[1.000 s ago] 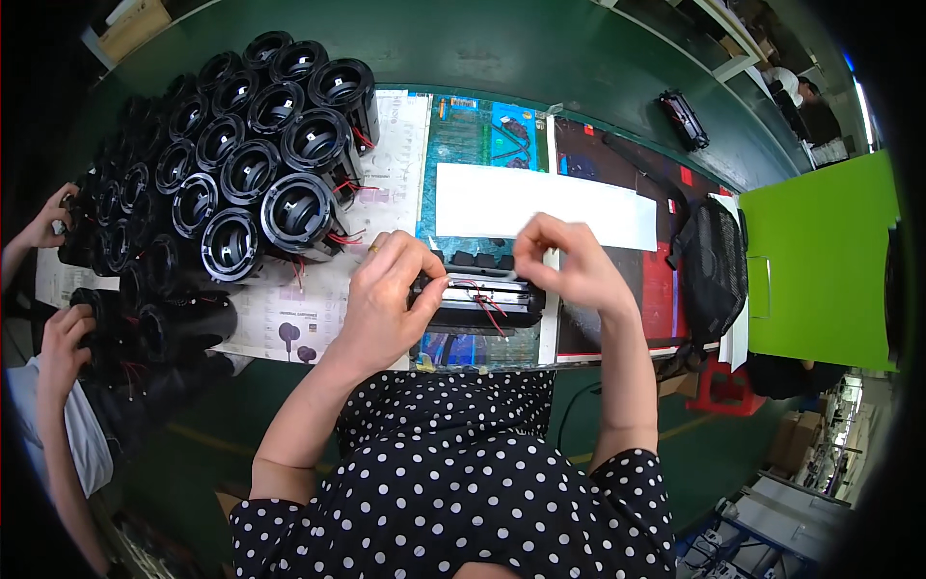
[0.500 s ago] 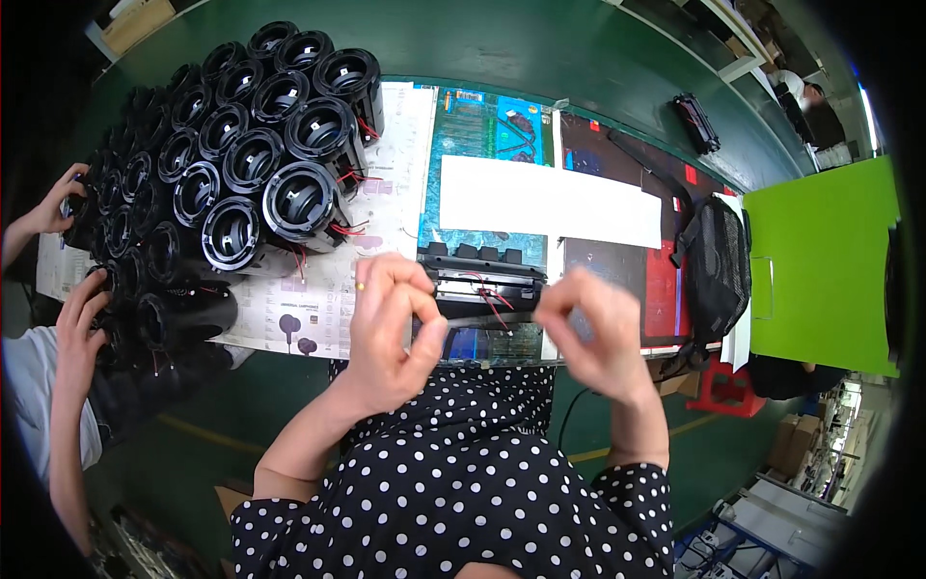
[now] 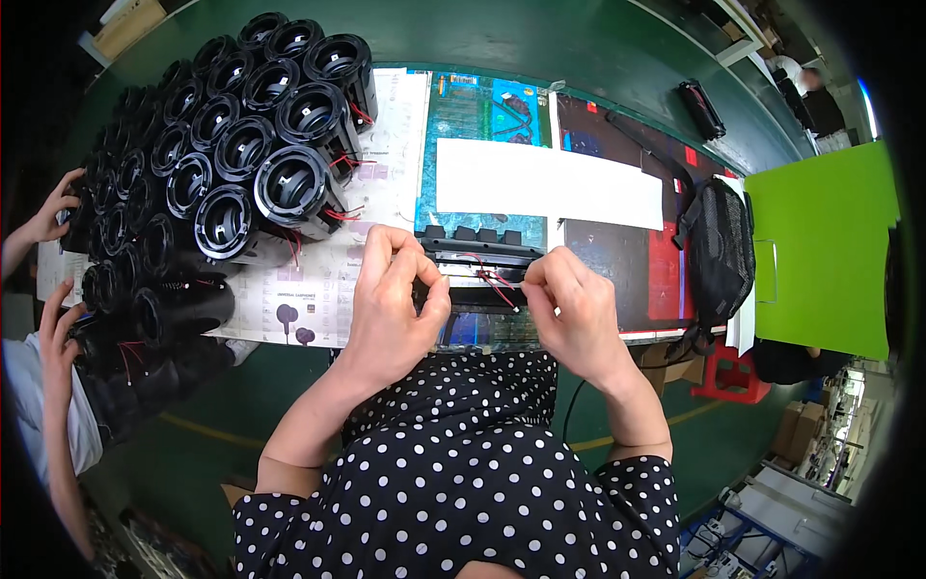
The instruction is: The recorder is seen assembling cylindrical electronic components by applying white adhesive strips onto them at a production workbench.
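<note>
A black plastic housing with several knobs along its far edge lies before me at the table's front. Red and black wires with a small white plug run across its open middle. My left hand is closed in a pinch at the housing's left end. At its right end, my right hand pinches too. Between my fingertips a thin pale strip stretches across the housing; its ends are hidden by my fingers.
Many black cylindrical housings with red wires crowd the left side. Another person's hands touch them there. Beyond my work lie a white sheet and, rightward, a black mesh bag, a green panel and another black unit.
Both hands have moved away from me and slightly closer together, bringing the strip from the near edge onto the housing's middle. The other person's near hand has shifted left.
</note>
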Motion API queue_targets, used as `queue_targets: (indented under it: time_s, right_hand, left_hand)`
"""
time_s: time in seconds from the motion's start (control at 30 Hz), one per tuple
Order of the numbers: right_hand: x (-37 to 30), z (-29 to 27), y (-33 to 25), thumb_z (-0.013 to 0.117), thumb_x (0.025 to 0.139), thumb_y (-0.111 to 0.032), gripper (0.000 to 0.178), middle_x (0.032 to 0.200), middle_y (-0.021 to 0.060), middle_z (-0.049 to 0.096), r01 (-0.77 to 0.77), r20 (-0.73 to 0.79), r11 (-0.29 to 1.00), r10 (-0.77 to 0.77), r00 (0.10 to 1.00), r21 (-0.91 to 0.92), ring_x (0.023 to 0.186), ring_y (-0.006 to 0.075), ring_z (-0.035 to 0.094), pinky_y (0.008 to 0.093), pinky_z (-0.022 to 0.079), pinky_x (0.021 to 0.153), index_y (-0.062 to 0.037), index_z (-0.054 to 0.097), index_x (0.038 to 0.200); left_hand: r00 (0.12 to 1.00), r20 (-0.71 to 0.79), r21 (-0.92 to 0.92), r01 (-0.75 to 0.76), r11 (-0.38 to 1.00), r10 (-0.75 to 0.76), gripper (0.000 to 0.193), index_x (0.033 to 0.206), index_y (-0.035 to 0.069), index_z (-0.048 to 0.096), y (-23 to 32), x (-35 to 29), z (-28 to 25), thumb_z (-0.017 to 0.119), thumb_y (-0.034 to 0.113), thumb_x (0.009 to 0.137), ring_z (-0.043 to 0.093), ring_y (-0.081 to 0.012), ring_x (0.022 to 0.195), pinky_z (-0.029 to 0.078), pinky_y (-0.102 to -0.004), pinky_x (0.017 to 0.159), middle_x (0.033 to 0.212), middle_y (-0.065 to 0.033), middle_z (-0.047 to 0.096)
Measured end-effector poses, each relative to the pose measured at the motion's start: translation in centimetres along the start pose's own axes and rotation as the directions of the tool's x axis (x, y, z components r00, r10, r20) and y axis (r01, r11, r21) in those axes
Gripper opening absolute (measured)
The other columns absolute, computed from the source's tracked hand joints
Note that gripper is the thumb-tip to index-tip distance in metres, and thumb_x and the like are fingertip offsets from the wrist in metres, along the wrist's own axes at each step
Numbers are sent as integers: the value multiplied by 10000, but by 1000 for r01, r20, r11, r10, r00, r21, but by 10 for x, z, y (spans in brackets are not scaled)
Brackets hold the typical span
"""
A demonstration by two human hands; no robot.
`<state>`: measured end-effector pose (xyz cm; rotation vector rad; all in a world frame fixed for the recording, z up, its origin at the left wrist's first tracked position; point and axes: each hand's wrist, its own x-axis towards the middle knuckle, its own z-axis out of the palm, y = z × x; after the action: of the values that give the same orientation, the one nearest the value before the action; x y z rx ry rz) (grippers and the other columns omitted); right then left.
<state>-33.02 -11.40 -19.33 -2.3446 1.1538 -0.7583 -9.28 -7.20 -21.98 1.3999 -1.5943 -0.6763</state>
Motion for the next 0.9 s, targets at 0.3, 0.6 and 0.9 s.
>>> queue_targets:
  time_s: [0.3,0.6,0.9]
  right_hand:
    - [7,-6,-7,696,904,48,151,893,140,630,-8,69,999,11,998,-45,732,393,690,474,557,623,-29,586,973]
    - [-1,-7,-13,795,853,-24,192,827,81,560,2,0,916,-2,1000,-401,714,287,666,417,512,562,-66,615,906]
    - [-12,20,1,875,741,-56,268,1182,90,704,109,-201,989,-128,971,-104,1149,346,667,467,508,938,-73,772,988]
  left_hand:
    - [999,-14,62,-51,997,52,151,891,-2,588,-1,-2,3,726,-56,861,577,-292,977,505,-402,869,1088,-167,525]
    - [998,31,98,-48,994,46,216,898,-6,577,3,3,-4,780,-60,850,592,-331,954,517,-422,852,1052,-169,541]
    - [898,14,395,-409,822,440,369,1021,96,745,-7,-13,15,939,94,706,547,-389,1229,494,-496,982,1141,-100,594]
